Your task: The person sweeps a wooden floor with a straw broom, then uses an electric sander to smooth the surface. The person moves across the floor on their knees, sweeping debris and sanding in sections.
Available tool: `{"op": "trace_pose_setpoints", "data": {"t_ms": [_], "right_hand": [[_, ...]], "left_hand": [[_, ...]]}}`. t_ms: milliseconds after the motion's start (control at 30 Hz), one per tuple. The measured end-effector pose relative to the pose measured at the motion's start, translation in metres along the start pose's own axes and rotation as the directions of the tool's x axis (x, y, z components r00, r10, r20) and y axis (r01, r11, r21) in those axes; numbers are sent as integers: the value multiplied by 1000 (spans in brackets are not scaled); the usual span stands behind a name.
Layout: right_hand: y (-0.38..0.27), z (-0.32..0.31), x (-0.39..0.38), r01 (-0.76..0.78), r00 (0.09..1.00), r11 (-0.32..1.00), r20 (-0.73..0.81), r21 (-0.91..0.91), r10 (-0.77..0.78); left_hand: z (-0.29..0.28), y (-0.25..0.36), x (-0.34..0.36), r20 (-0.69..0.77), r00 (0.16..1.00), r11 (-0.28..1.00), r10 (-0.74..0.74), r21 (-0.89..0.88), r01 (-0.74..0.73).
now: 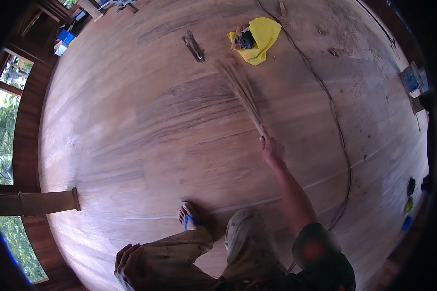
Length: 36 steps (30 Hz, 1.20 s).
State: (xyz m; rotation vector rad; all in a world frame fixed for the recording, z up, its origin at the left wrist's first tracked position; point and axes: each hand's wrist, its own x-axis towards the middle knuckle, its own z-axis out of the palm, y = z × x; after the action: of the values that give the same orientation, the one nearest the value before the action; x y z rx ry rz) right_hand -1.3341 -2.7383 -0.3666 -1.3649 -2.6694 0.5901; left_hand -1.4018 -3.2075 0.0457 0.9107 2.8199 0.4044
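Wooden floor (145, 155): sweeping, apparently

Your right hand (274, 151) clenches the stick broom (247, 99) at its butt, bristles (234, 75) fanned ahead, near the yellow cloth (266, 34). Your left hand (129, 258) drapes over your knee (159, 252), fingers loose, seemingly empty. Next stroke likely calls for skirting cloth and cable (342, 138).

Stick broom (247, 99), slim and pale brown, narrow end gripped in the right hand (273, 149) — strands fanning out ahead and leftward, slanting over the wooden floor (179, 145), tips a blur — whether they touch down, impossible to tell!
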Motion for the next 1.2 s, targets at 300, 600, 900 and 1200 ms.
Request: {"op": "trace_pose_setpoints", "data": {"t_ms": [300,600,900,1200], "right_hand": [[90,-92,106,-349,922,918,-247,-188,299],[-50,-18,29,-62,912,925,-355,376,205],[-196,113,-58,825,548,564,184,43,-816],[-109,23,150,242,967,947,-30,-214,-254]], "left_hand": [[-8,0,10,67,998,1000,6,-18,-5],[-4,-1,27,135,991,997,21,-75,-11],[0,-3,31,152,987,995,44,-91,-30],[-9,-15,20,138,990,994,9,-110,6]]}}
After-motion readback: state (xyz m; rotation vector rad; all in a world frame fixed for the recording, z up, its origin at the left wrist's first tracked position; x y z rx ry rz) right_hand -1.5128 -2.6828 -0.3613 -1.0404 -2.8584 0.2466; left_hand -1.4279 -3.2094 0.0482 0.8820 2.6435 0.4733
